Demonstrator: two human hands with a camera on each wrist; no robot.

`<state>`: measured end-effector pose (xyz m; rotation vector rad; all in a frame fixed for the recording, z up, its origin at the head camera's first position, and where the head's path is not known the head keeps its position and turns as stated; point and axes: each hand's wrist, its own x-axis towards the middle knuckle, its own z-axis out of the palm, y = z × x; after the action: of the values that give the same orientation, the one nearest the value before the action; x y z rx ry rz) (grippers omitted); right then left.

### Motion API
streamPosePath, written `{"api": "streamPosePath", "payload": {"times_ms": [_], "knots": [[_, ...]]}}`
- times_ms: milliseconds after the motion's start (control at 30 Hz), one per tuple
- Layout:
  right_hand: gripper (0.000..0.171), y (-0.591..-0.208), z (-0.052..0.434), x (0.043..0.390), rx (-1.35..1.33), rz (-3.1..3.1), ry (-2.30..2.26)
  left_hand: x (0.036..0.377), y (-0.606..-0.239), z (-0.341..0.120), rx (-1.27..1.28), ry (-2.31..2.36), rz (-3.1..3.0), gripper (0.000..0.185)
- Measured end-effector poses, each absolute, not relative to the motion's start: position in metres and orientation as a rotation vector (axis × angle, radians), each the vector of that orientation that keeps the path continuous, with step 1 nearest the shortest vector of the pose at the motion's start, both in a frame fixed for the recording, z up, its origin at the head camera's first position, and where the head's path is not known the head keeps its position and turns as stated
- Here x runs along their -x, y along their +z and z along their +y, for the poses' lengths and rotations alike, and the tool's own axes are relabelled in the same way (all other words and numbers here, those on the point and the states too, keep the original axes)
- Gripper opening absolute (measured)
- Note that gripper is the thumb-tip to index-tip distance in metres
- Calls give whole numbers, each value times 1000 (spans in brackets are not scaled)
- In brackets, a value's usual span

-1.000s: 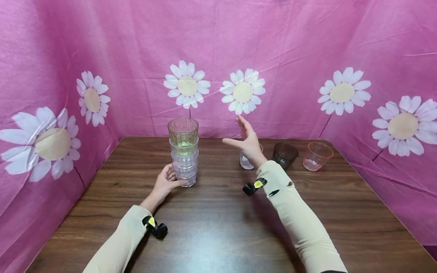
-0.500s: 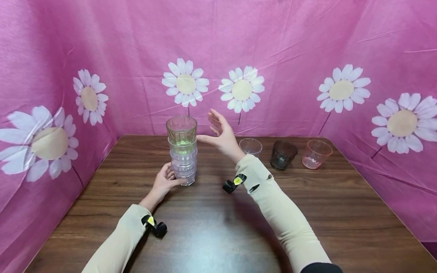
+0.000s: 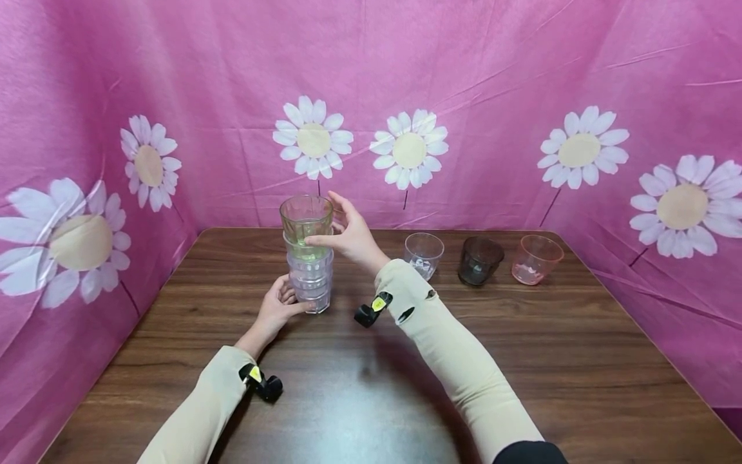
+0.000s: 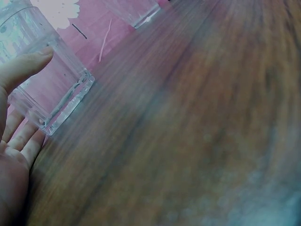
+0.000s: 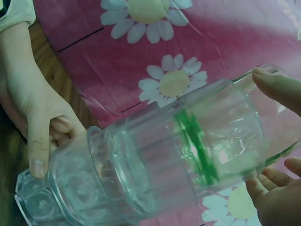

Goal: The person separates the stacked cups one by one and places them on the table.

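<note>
The green glass sits nested atop the clear stack. The right hand has its grip around it; the left hand grasps the stack low down, on the surface. Rightward stand a clear tumbler, dark glass and pink glass.

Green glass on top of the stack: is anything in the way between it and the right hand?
Nothing visible stands between them. In the head view, the right hand is at the green glass, its thumb across the near side. The left hand holds the lowest clear glass, well below, out of the way.
</note>
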<state>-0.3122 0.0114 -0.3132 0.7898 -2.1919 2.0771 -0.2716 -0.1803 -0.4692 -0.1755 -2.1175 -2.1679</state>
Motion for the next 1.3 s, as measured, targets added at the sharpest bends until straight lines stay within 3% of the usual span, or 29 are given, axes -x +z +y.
{"api": "streamPosePath", "payload": {"times_ms": [400,1300], "knots": [[74,-312,9,315,-766,-2149,2195,273,-468,-181,142,-2165,-2151,71],[73,-292,19,310,-729,-1974,2226,271,-469,-179,118,-2165,-2146,72]]}}
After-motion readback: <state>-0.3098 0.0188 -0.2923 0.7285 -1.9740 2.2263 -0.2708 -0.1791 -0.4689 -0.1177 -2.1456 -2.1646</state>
